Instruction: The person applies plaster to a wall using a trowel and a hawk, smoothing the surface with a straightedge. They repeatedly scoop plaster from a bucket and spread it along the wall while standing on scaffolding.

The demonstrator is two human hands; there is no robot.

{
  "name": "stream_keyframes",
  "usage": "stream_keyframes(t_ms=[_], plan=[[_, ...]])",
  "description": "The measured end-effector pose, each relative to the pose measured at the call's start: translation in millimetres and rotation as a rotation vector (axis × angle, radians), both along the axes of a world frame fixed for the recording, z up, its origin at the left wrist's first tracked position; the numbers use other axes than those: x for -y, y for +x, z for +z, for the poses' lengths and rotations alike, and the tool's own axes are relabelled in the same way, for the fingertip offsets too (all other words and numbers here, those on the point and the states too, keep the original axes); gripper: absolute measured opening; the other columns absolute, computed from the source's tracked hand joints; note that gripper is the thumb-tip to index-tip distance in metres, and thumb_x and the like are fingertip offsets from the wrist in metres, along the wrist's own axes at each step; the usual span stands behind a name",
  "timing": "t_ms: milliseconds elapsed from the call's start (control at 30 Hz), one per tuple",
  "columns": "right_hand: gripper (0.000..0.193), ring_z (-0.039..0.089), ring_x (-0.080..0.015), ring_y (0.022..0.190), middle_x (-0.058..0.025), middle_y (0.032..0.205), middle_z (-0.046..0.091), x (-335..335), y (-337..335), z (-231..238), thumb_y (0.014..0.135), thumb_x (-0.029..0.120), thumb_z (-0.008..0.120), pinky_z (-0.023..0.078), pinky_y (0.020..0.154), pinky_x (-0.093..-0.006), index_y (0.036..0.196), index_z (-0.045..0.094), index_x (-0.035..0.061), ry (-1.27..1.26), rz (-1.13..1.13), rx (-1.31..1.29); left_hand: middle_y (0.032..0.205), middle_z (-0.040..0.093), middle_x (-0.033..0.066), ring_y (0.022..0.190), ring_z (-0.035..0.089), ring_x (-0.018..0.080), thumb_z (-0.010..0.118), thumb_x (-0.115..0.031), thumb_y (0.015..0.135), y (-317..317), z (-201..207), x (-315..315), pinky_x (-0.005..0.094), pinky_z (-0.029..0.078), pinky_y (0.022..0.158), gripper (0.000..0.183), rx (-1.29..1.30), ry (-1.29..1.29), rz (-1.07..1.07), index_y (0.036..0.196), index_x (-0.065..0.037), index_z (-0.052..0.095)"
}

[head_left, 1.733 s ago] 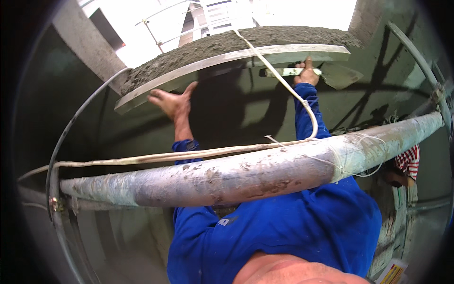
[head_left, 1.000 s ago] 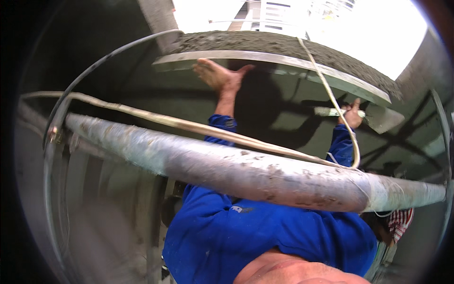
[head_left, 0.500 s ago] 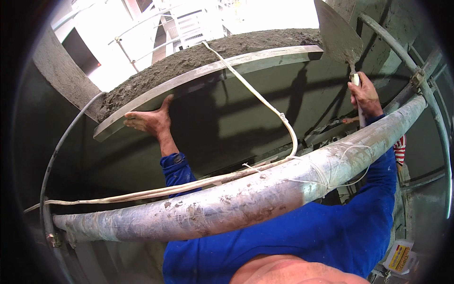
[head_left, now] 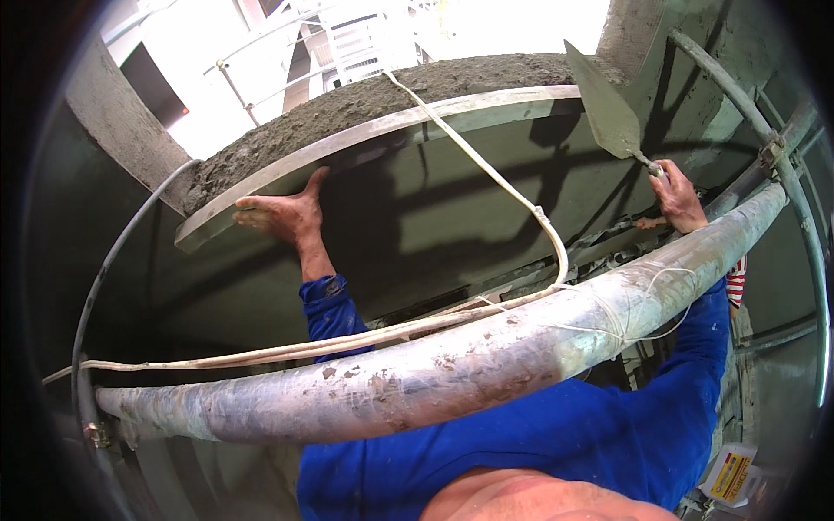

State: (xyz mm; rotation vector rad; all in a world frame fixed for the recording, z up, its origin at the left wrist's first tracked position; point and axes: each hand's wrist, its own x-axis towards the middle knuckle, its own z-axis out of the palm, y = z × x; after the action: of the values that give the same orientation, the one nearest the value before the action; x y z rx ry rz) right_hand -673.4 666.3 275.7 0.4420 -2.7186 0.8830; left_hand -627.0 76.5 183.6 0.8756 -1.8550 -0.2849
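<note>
My left hand [head_left: 282, 213], its fingers stretched and thumb spread, is against the face of a long metal straightedge [head_left: 365, 135]. This bar lies along the upper edge of the wall, just under a band of rough wet mortar [head_left: 321, 113]. At the right, my right hand [head_left: 680, 198] grips the handle of a pointed trowel [head_left: 605, 108]. The blade tilts up and left, its tip near the bar's right end; whether the two touch, I cannot tell.
A thick scaffold pipe [head_left: 417, 382] crosses in front of my chest, over both arms. A pale rope [head_left: 495, 182] runs from it up over the ledge. More scaffold tubes [head_left: 790, 191] stand at the right. Below right is a white container [head_left: 734, 476]; beyond the ledge are bright railings.
My right hand has turned the trowel, so its blade now leans further left and sits lower toward the bar's end. The left hand stays on the straightedge.
</note>
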Motion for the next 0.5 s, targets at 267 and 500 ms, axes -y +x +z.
stream_keyframes(t_ms=[267,500], plan=[[0.028,0.056,-0.0447,0.083,-0.0267,0.087,0.059,-0.3,-25.5,21.2,0.089,0.024,0.051,0.044,0.068,-0.0486,0.110,0.048,0.0056,0.359,-0.092,-0.213,0.138,0.002,0.0406,0.132,0.000,0.0495,0.070,-0.076,0.041,-0.4,1.2,-2.9,0.0518,0.004,0.109,0.150,-0.028,0.043,-0.036,0.131,0.020,-0.001],[0.022,0.057,-0.0446,0.083,-0.0254,0.085,0.060,42.7,-58.0,50.9,0.088,0.024,0.050,0.045,0.071,-0.0519,0.097,0.047,0.0040,0.638,-0.269,-0.272,0.136,0.002,0.0431,0.131,-0.001,0.0517,0.070,-0.077,0.040,-5.4,-4.6,4.3,0.0549,0.003,0.108,0.152,-0.059,0.014,-0.055,0.130,0.021,-0.004]])
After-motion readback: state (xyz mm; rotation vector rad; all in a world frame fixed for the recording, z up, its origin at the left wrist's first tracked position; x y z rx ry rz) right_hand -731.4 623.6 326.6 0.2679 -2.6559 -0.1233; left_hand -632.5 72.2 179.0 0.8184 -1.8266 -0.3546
